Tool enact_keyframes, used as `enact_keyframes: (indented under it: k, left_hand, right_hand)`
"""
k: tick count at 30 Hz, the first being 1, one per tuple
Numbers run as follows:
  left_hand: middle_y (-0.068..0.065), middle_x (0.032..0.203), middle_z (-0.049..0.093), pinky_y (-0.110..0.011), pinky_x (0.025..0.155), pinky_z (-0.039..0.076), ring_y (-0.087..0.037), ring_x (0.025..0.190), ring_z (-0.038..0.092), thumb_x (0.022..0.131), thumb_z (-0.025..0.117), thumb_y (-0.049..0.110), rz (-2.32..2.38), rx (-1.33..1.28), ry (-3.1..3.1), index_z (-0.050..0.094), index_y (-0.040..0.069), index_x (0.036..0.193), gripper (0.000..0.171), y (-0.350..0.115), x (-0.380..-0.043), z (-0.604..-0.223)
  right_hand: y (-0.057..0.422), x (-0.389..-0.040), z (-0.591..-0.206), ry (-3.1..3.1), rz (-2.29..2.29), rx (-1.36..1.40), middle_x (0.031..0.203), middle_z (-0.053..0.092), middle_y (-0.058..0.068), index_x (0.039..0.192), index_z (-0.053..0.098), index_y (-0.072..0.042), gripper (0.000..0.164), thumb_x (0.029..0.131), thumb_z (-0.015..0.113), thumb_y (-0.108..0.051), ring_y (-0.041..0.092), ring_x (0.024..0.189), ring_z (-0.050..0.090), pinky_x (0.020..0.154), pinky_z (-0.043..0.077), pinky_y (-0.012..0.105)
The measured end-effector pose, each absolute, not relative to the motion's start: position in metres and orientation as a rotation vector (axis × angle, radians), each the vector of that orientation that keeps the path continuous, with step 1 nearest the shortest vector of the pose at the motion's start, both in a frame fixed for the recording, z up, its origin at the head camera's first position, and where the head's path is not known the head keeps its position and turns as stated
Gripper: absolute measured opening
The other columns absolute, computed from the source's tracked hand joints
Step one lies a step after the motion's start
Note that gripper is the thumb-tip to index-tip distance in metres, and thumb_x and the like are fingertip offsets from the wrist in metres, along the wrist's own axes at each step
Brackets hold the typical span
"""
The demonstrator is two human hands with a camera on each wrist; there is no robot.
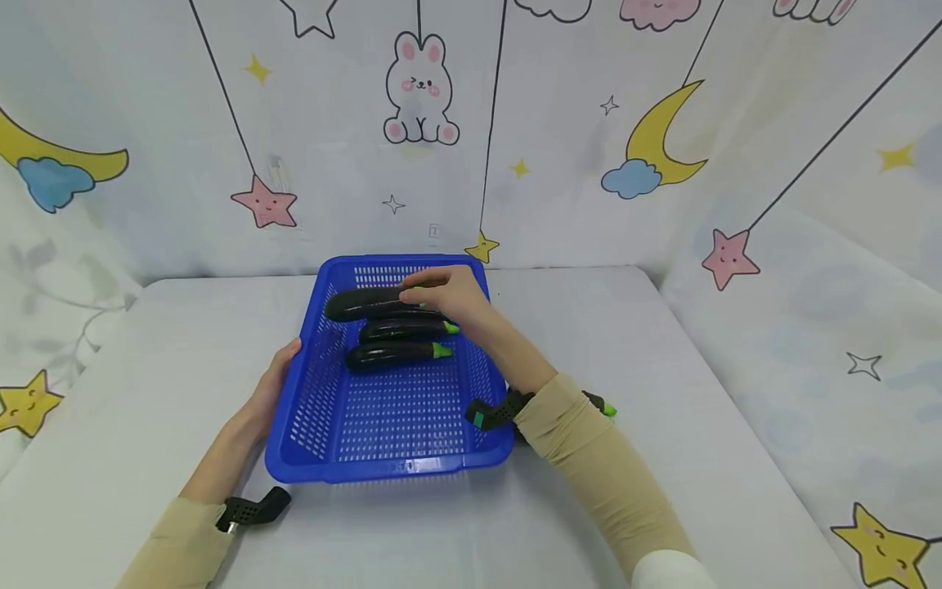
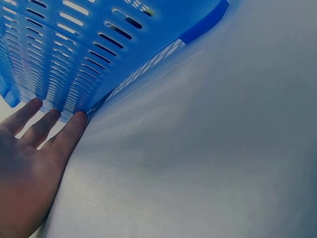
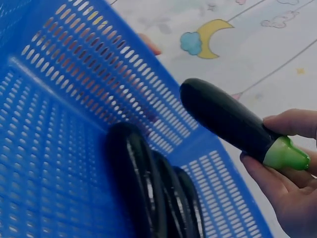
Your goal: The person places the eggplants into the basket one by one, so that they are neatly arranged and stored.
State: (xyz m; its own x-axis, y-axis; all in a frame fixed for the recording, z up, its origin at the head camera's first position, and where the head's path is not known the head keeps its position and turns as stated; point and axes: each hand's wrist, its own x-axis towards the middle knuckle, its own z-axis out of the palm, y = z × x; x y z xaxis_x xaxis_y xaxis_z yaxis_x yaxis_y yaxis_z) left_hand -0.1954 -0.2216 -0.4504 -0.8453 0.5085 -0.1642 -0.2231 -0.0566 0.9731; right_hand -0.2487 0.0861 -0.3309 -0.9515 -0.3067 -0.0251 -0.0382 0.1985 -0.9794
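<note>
A dark eggplant (image 1: 361,303) with a green cap is pinched near its cap end by my right hand (image 1: 452,296). It is held over the far part of a blue plastic basket (image 1: 302,458). The right wrist view shows the thumb and fingers around this eggplant (image 3: 223,116), above the basket's rim. Three more eggplants (image 3: 136,173) lie side by side inside the basket, partly overlapping. At the basket's left side, my left hand (image 1: 271,393) touches the outer wall. Its fingers (image 2: 67,136) extend straight against the slotted plastic in the left wrist view.
Another eggplant (image 1: 605,406) lies on the white-covered table (image 1: 662,458) right of the basket, mostly hidden under my right forearm. A cloth printed with stars, moons and a rabbit (image 1: 421,90) hangs behind the table's far edge.
</note>
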Motion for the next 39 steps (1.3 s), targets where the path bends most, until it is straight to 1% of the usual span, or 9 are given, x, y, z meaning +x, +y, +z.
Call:
enact_keyframes:
  k: [5, 13, 16, 22, 26, 30, 33, 35, 39]
  left_hand:
    - [-0.01, 0.136, 0.046, -0.042, 0.089, 0.055, -0.02, 0.109, 0.063, 0.099, 0.018, 0.065, 1.938, 0.306, 1.771, 0.0, 0.01, 0.161, 0.085, -0.222, -0.195, -0.45]
    - [-0.002, 0.131, 0.052, -0.045, 0.089, 0.055, -0.021, 0.109, 0.064, 0.098, 0.02, 0.068, 1.956, 0.308, 1.717, -0.002, 0.01, 0.16, 0.087, -0.223, -0.195, -0.448]
    - [-0.003, 0.133, 0.05, -0.045, 0.09, 0.055, -0.021, 0.111, 0.064, 0.098, 0.02, 0.067, 1.953, 0.327, 1.728, -0.003, 0.011, 0.16, 0.087, -0.224, -0.195, -0.448]
    - [-0.007, 0.138, 0.045, -0.046, 0.09, 0.054, -0.021, 0.112, 0.063, 0.098, 0.019, 0.067, 1.94, 0.298, 1.767, -0.002, 0.013, 0.161, 0.086, -0.224, -0.195, -0.448]
    - [-0.008, 0.139, 0.043, -0.045, 0.091, 0.054, -0.02, 0.112, 0.062, 0.098, 0.019, 0.067, 1.941, 0.303, 1.77, -0.002, 0.012, 0.161, 0.086, -0.222, -0.195, -0.448]
    - [-0.003, 0.135, 0.047, -0.045, 0.09, 0.054, -0.02, 0.113, 0.062, 0.099, 0.019, 0.065, 1.955, 0.312, 1.75, -0.002, 0.011, 0.161, 0.085, -0.222, -0.195, -0.446]
    - [0.002, 0.131, 0.05, -0.044, 0.09, 0.055, -0.02, 0.112, 0.062, 0.099, 0.019, 0.065, 1.964, 0.317, 1.725, -0.002, 0.01, 0.16, 0.085, -0.221, -0.195, -0.445]
    - [0.001, 0.132, 0.051, -0.043, 0.09, 0.055, -0.02, 0.112, 0.062, 0.099, 0.019, 0.065, 1.969, 0.316, 1.716, -0.001, 0.008, 0.16, 0.085, -0.221, -0.195, -0.445]
    - [-0.004, 0.137, 0.045, -0.041, 0.091, 0.054, -0.018, 0.113, 0.061, 0.099, 0.019, 0.065, 1.963, 0.32, 1.722, -0.001, 0.009, 0.16, 0.086, -0.221, -0.196, -0.445]
  right_hand:
    - [0.078, -0.248, -0.342, 2.238, -1.786, -0.286, 0.111, 0.074, 0.006, 0.11, 0.076, -0.006, 0.022, 0.09, 0.076, -0.014, 0.018, 0.106, 0.068, 0.098, 0.053, 0.036]
    - [0.077, -0.248, -0.354, 2.287, -1.651, -0.323, 0.108, 0.074, 0.004, 0.105, 0.077, -0.008, 0.021, 0.086, 0.078, -0.015, 0.019, 0.104, 0.064, 0.091, 0.053, 0.035]
    - [0.077, -0.248, -0.358, 2.281, -1.614, -0.346, 0.108, 0.074, 0.004, 0.106, 0.077, -0.008, 0.021, 0.085, 0.079, -0.014, 0.02, 0.105, 0.063, 0.089, 0.053, 0.034]
    - [0.079, -0.248, -0.366, 2.288, -1.575, -0.37, 0.108, 0.074, 0.002, 0.107, 0.077, -0.009, 0.022, 0.085, 0.079, -0.014, 0.019, 0.105, 0.063, 0.09, 0.052, 0.034]
    - [0.081, -0.245, -0.366, 2.284, -1.555, -0.381, 0.106, 0.075, 0.002, 0.107, 0.076, -0.007, 0.023, 0.085, 0.079, -0.013, 0.019, 0.107, 0.062, 0.091, 0.051, 0.035]
    - [0.081, -0.243, -0.366, 2.293, -1.503, -0.381, 0.104, 0.075, 0.001, 0.105, 0.078, -0.009, 0.021, 0.085, 0.078, -0.012, 0.018, 0.108, 0.061, 0.093, 0.049, 0.038]
    - [0.08, -0.242, -0.367, 2.324, -1.426, -0.389, 0.104, 0.075, 0.001, 0.105, 0.078, -0.01, 0.02, 0.085, 0.078, -0.01, 0.018, 0.105, 0.063, 0.095, 0.048, 0.04]
    - [0.08, -0.243, -0.368, 2.355, -1.365, -0.401, 0.103, 0.075, 0.001, 0.104, 0.078, -0.01, 0.02, 0.084, 0.078, -0.01, 0.017, 0.1, 0.064, 0.096, 0.049, 0.04]
    - [0.079, -0.243, -0.371, 2.368, -1.295, -0.431, 0.103, 0.075, 0.004, 0.106, 0.077, -0.007, 0.024, 0.083, 0.079, -0.006, 0.016, 0.095, 0.068, 0.094, 0.052, 0.036]
